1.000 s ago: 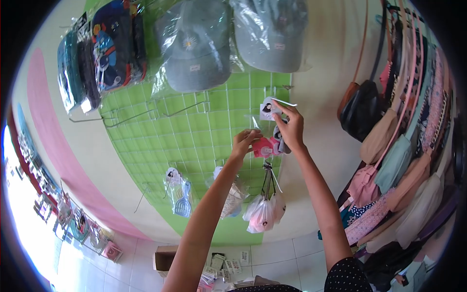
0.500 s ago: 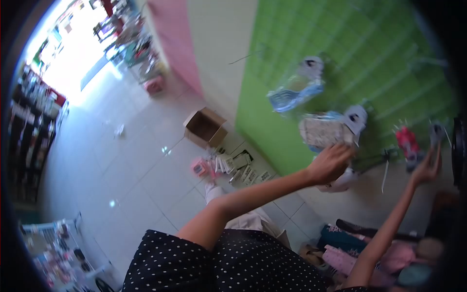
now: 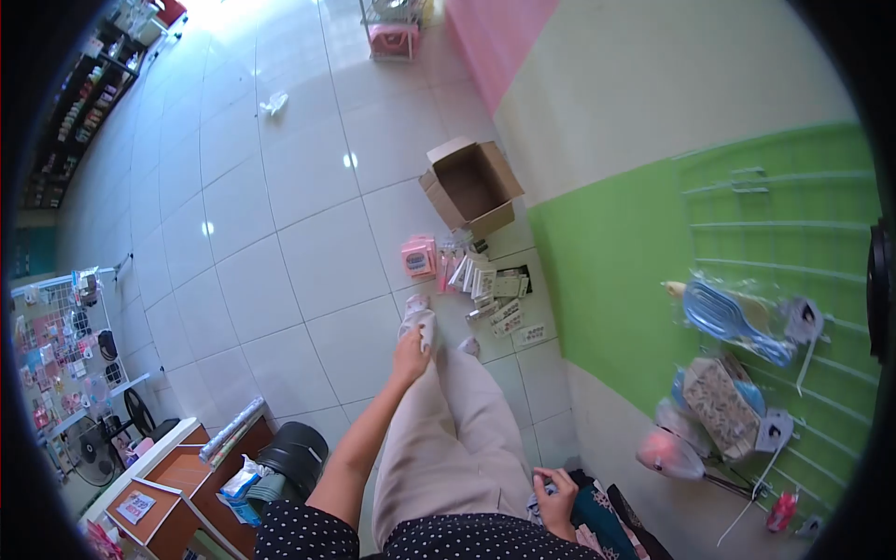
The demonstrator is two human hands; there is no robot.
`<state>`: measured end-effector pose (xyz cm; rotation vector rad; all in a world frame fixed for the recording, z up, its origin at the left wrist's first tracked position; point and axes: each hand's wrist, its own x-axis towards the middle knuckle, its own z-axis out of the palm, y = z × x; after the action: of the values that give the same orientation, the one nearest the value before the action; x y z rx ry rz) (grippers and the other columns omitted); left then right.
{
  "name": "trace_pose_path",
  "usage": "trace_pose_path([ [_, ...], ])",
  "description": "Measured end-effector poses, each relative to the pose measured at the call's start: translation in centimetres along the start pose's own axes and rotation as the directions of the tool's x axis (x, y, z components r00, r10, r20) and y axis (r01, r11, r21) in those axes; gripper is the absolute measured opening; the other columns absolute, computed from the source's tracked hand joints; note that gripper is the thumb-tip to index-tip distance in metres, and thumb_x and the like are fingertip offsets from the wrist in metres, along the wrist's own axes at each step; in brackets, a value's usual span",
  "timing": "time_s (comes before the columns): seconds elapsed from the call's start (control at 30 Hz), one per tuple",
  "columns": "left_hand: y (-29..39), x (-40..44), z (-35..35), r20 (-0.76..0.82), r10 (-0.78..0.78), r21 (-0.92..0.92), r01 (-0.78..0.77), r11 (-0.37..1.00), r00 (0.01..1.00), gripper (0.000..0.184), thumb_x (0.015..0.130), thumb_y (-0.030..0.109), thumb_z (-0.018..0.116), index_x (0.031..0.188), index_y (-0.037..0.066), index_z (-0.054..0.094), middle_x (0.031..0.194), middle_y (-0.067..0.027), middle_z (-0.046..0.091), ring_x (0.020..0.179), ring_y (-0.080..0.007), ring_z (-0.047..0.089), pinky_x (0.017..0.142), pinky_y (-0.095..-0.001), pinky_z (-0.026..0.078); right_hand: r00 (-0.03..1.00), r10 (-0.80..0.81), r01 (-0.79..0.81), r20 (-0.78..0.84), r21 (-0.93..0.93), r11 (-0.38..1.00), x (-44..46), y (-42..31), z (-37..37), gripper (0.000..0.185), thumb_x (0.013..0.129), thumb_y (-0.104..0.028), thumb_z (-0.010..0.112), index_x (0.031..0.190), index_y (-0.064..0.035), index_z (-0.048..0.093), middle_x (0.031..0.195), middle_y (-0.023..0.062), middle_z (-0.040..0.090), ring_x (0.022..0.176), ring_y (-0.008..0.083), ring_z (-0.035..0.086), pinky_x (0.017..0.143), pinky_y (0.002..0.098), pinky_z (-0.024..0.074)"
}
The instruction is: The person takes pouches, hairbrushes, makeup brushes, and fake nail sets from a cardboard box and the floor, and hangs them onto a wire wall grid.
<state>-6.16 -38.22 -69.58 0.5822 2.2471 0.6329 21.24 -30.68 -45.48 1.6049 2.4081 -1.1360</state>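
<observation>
My left hand (image 3: pixel 410 359) is closed at the shin of the light beige trousers (image 3: pixel 457 439), its fingertips on the cloth of one leg. Low in the view, my right hand (image 3: pixel 557 502) has curled fingers around a small grey-blue thing, mostly hidden, beside dark teal cloth (image 3: pixel 597 513). On the green wall grid (image 3: pixel 775 224) hang a pack with a blue brush (image 3: pixel 723 317), a patterned item in plastic (image 3: pixel 723 406) and a bag with pink contents (image 3: pixel 670 453). A small red-pink item (image 3: pixel 782 511) hangs at the lower right.
An open cardboard box (image 3: pixel 471 187) stands on the tiled floor near the wall. Pink packs (image 3: pixel 418 257) and several white cards (image 3: pixel 481 280) lie before it, close to my feet. A wooden desk (image 3: pixel 159 509) and a dark bin (image 3: pixel 297 453) are at the lower left.
The view has swung from the wall grid down to the floor. Both hands have left the hooks; the left is now at the trousers, the right low near the cloth.
</observation>
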Motion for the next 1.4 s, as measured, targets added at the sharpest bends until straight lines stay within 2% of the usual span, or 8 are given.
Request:
trace_pose_path([
  [0.47, -9.6, 12.3, -0.6, 0.423, -0.219, 0.371, 0.053, 0.927, 0.879, 0.039, 0.071, 0.025, 0.056, 0.103, 0.005, 0.047, 0.094, -0.0165, 0.055, 0.089, -0.0303, 0.052, 0.073, -0.0395, 0.043, 0.901, 0.416, -0.412, 0.126, -0.057, 0.910, 2.5, -4.1, 8.1, 0.016, 0.065, -0.010, 0.063, 0.078, -0.0012, 0.059, 0.071, 0.0088, 0.056, 0.065, 0.0206, 0.056, 0.059, 0.0273, 0.0430],
  [0.63, 0.3, 1.6, 2.8, 0.981, -0.153, 0.185, -0.328, 0.926, 0.123, 0.069, 0.065, 0.067, 0.043, 0.084, 0.004, 0.062, 0.090, -0.0185, 0.058, 0.085, -0.0309, 0.056, 0.074, -0.0400, 0.042, 0.866, 0.447, -0.448, 0.225, -0.047, 0.893, 2.8, -2.8, 9.4, 0.019, 0.065, -0.016, 0.064, 0.077, -0.0018, 0.057, 0.077, 0.0100, 0.055, 0.070, 0.0270, 0.055, 0.063, 0.0307, 0.0427],
  [0.73, 4.1, -3.2, 2.3, 0.996, -0.039, 0.067, -0.402, 0.913, 0.077, 0.051, 0.074, 0.050, 0.048, 0.087, 0.002, 0.060, 0.086, -0.0136, 0.060, 0.079, -0.0234, 0.059, 0.068, -0.0356, 0.046, 0.811, 0.455, -0.491, 0.368, 0.005, 0.871, 2.8, -1.8, 8.2, 0.017, 0.067, -0.011, 0.063, 0.075, 0.0013, 0.054, 0.077, 0.0067, 0.057, 0.067, 0.0152, 0.053, 0.060, 0.0251, 0.0401],
  [0.93, 4.5, -3.4, 1.9, 0.625, 0.311, -0.216, 0.224, 0.950, -0.716, 0.022, 0.081, 0.018, 0.046, 0.081, -0.001, 0.057, 0.073, -0.0119, 0.060, 0.067, -0.0189, 0.059, 0.059, -0.0291, 0.047, 0.050, 0.150, -0.863, 0.987, -0.032, 0.503, 0.4, 0.1, 3.5, 0.012, 0.077, -0.016, 0.057, 0.079, -0.0039, 0.055, 0.071, -0.0051, 0.049, 0.063, -0.0006, 0.040, 0.052, 0.0165, 0.0336],
  [1.07, -1.6, 7.1, 7.6, 0.810, 0.574, -0.565, -0.102, 0.819, 0.117, 0.017, 0.071, 0.016, 0.054, 0.079, 0.002, 0.059, 0.077, -0.0097, 0.061, 0.069, -0.0228, 0.058, 0.061, -0.0334, 0.046, 0.182, 0.252, -0.856, 0.950, 0.027, 0.516, 3.4, -1.2, 4.8, 0.026, 0.081, -0.031, 0.051, 0.074, -0.0061, 0.057, 0.062, 0.0031, 0.053, 0.053, 0.0085, 0.049, 0.046, 0.0226, 0.0368],
  [1.17, -5.3, 19.4, 11.0, 0.611, 0.189, 0.268, -0.426, 0.864, 0.768, 0.044, 0.065, 0.028, 0.062, 0.100, 0.006, 0.047, 0.091, -0.0149, 0.053, 0.086, -0.0305, 0.052, 0.071, -0.0386, 0.044, 0.231, 0.499, -0.899, 0.835, -0.013, 0.438, 5.7, -0.6, 7.6, 0.034, 0.079, -0.028, 0.055, 0.056, -0.0055, 0.047, 0.047, 0.0012, 0.042, 0.039, 0.0075, 0.036, 0.039, 0.0266, 0.0311],
  [1.27, -8.2, 29.1, 13.9, 0.513, -0.003, 0.434, -0.256, 0.864, 0.859, 0.064, 0.066, 0.037, 0.062, 0.113, 0.005, 0.035, 0.113, -0.0151, 0.041, 0.106, -0.0303, 0.039, 0.080, -0.0430, 0.039, 0.768, 0.484, -0.594, 0.420, 0.185, 0.783, 3.2, 3.2, 12.5, 0.037, 0.076, -0.026, 0.059, 0.050, -0.0045, 0.043, 0.042, 0.0006, 0.036, 0.037, 0.0078, 0.034, 0.038, 0.0262, 0.0305],
  [1.4, -11.0, 36.4, 18.4, 0.352, -0.055, 0.570, -0.167, 0.805, 0.935, 0.067, 0.067, 0.039, 0.061, 0.118, 0.006, 0.032, 0.118, -0.0146, 0.038, 0.108, -0.0294, 0.037, 0.083, -0.0417, 0.037, 0.606, 0.705, -0.780, 0.368, 0.099, 0.618, 4.2, 5.9, 15.4, 0.038, 0.074, -0.021, 0.062, 0.046, -0.0017, 0.044, 0.040, 0.0009, 0.038, 0.034, 0.0072, 0.033, 0.034, 0.0270, 0.0275],
])
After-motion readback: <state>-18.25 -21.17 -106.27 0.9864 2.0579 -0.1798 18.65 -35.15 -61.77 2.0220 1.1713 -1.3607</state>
